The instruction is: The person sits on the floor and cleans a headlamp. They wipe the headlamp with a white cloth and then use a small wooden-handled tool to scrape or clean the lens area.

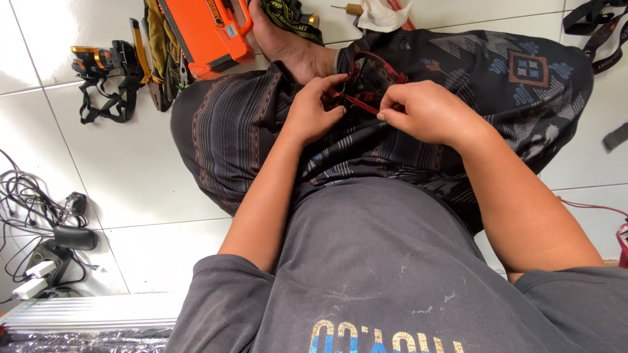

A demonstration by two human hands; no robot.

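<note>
Over at 9 o'clock on the tile floor (150,196) there's a tangle of cables with a power strip (39,261), then a headlamp on a black strap (98,72) and an orange tool case (206,29) up at 11. Dead centre in the lap, the left hand (314,111) and right hand (425,111) both have fingers pinched narrow on a thin red strap (363,103) with a small buckle bit. It looks light, floppy and a bit fiddly, so I'd grip close to the buckle; the bare foot (288,46) at 12 and the baggy patterned pants (248,131) crowd it.

Orange tool case (206,29), headlamp with straps (104,65), tangled cables (29,209) on white tiled floor (131,170).
</note>
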